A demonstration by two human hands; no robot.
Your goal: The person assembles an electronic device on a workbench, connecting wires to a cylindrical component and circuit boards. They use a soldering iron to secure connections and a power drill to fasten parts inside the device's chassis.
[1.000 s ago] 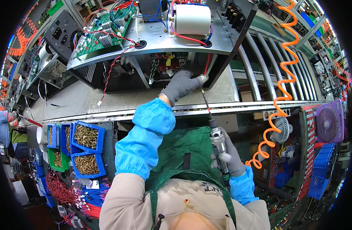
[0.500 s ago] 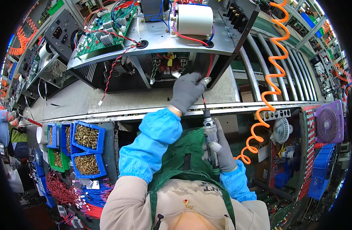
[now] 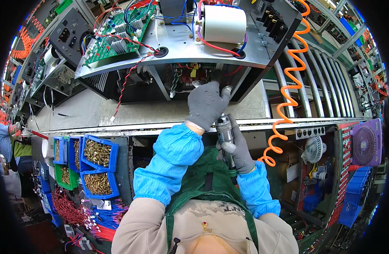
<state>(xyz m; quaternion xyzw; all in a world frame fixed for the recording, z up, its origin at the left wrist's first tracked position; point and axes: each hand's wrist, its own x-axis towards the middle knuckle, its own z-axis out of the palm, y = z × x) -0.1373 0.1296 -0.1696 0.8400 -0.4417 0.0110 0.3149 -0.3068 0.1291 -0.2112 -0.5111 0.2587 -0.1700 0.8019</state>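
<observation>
My left hand [image 3: 206, 103], in a grey glove, reaches into the lower front opening of a metal chassis [image 3: 177, 46]. Its fingers are bent together in the shadow there, close to a red cable [image 3: 233, 73]; what they pinch, if anything, is hidden. Just below it, my right hand [image 3: 241, 149], also gloved, is closed around a power screwdriver [image 3: 225, 131]. The tool points up and away from me, its front end beside the left wrist and its bit out of sight. A twisted red-and-black wire [image 3: 123, 86] hangs loose from the chassis, ending in a white connector.
On top of the chassis sit a green circuit board [image 3: 114, 42] and a white cylinder [image 3: 225, 24]. Blue bins [image 3: 100, 152] of brass fasteners and bundled wires [image 3: 105, 216] lie at left. An orange coiled hose [image 3: 290, 91] hangs at right before the rollers [image 3: 317, 80].
My right hand has brought the screwdriver upward and slightly left, closer to the chassis. My left hand has pushed a little deeper into the opening. The chassis appears shifted slightly right.
</observation>
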